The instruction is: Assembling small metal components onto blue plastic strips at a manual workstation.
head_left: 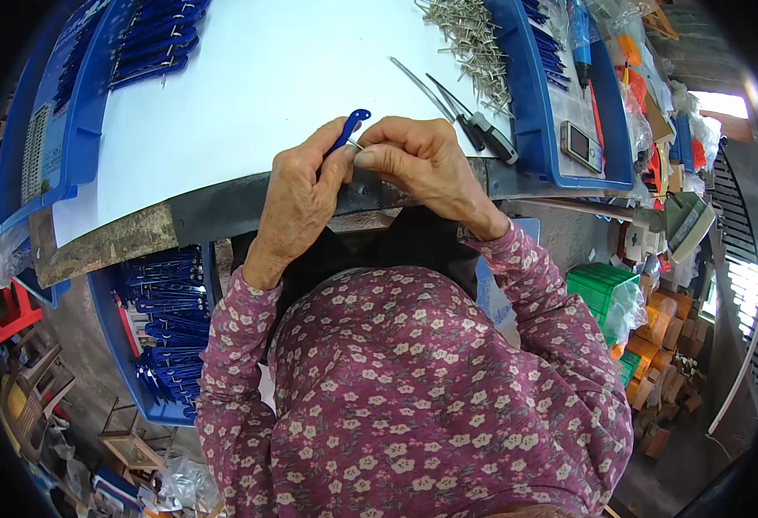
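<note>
My left hand (pixel 297 203) pinches a slim blue piece (pixel 357 117) with small holes in its rounded upper end, held above the front edge of the white-covered table. My right hand (pixel 426 164) meets it, thumb and forefinger closed on a short thin metal pin (pixel 355 143) beside the blue piece. The fingers partly hide the pin, so I cannot tell whether it sits in the piece. Just beyond my right hand lie a tool with a grey-and-black handle (pixel 493 138) and a slender metal tool (pixel 418 84). A heap of small metal pins (pixel 474 43) is farther back.
Blue pieces (pixel 158 39) are stacked at the back left beside a blue tray (pixel 85 142). On the right, another blue tray (pixel 539 160) holds a phone (pixel 582 147). More blue pieces fill a crate (pixel 101 298) below left. A green crate (pixel 593 292) stands lower right.
</note>
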A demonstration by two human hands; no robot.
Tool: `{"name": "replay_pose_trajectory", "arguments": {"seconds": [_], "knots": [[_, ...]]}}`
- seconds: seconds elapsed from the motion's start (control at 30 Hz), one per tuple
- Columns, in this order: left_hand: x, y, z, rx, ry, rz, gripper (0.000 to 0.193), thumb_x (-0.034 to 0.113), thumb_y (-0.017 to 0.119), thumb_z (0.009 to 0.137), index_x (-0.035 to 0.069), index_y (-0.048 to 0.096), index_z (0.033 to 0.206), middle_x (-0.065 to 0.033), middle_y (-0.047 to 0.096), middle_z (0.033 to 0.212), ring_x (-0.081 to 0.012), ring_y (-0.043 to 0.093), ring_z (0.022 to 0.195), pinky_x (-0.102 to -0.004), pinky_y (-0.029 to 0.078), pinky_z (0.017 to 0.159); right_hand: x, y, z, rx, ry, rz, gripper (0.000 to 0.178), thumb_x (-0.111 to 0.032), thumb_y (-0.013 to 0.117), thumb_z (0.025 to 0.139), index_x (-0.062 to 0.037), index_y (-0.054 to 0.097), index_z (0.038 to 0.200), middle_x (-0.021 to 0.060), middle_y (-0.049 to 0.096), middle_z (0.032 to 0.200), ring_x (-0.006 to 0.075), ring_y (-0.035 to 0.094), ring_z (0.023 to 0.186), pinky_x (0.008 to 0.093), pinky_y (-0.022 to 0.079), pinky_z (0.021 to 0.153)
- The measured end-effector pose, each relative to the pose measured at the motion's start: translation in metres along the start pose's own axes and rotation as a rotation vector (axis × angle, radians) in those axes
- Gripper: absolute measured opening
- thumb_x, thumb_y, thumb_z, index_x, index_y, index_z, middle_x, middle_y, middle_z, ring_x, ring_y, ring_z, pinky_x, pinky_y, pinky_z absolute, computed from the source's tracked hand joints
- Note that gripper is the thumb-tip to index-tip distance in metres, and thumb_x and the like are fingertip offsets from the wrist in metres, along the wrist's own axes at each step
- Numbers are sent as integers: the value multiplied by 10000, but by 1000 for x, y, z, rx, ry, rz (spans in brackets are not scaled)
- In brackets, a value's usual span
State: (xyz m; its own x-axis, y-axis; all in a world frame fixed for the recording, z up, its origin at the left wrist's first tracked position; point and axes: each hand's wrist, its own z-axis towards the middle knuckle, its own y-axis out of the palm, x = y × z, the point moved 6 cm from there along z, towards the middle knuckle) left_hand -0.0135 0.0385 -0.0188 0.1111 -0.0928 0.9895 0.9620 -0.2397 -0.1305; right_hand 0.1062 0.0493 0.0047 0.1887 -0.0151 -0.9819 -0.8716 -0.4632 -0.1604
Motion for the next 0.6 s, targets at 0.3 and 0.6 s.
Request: {"name": "replay_pose_trajectory", "arguments": {"seconds": [0.3, 0.6], "knots": [[2, 1, -1, 41, 92, 69, 225, 71, 476, 876, -24, 529, 1072, -61, 491, 575, -96, 452, 488, -256, 355, 448, -9, 0, 0, -5, -155, -490, 96, -72, 601, 785, 17, 575, 811, 52, 526, 550, 89, 471, 476, 227, 351, 439], [-2, -3, 2, -33, -66, -62, 230, 118, 454, 901, -25, 540, 1059, -25, 457, 571, -86, 425, 521, -241, 357, 485, -21, 21, -7, -104, -609, -1088, 236, -16, 591, 681, 16, 439, 858, 125, 540, 674, 241, 567, 587, 312, 438, 494]]}}
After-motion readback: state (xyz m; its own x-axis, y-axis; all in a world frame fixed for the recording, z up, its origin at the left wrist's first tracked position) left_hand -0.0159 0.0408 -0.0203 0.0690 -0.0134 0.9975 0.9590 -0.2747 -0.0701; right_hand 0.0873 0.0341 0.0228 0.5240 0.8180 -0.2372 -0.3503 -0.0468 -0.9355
